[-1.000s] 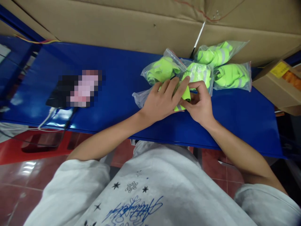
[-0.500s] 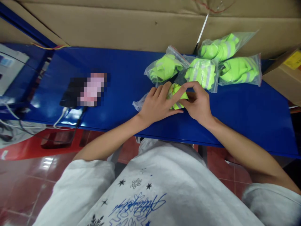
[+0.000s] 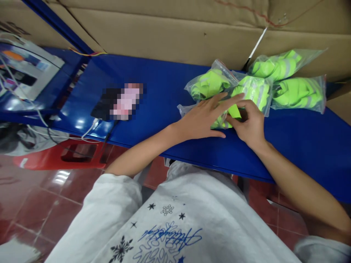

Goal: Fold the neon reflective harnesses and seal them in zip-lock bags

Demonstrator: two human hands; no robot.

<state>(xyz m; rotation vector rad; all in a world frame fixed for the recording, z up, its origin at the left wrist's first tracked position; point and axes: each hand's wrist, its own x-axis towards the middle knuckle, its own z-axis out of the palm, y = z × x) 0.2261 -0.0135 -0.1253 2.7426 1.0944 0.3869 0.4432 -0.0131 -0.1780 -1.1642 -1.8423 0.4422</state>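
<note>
A folded neon-green piece with grey reflective strips (image 3: pixel 233 111) lies on the blue table (image 3: pixel 164 91), partly over a clear plastic bag (image 3: pixel 185 108). My left hand (image 3: pixel 204 118) lies flat on it, fingers stretched out toward the right. My right hand (image 3: pixel 249 122) is curled at the piece's right end, fingers pinched on the fabric. Just beyond my fingers lie three sealed clear bags holding the same neon-green items, one at the left (image 3: pixel 210 84), one in the middle (image 3: pixel 255 89), one at the right (image 3: pixel 298 93).
A fourth filled bag (image 3: pixel 279 64) leans on the cardboard boxes (image 3: pixel 164 33) behind the table. A phone (image 3: pixel 117 102) with a cable lies on the table's left part. A machine with wires (image 3: pixel 24 69) stands far left. Red tiled floor below.
My left hand has flattened out over the green piece, its fingers now stretched rightward. The view has shifted, so everything sits further right in the picture.
</note>
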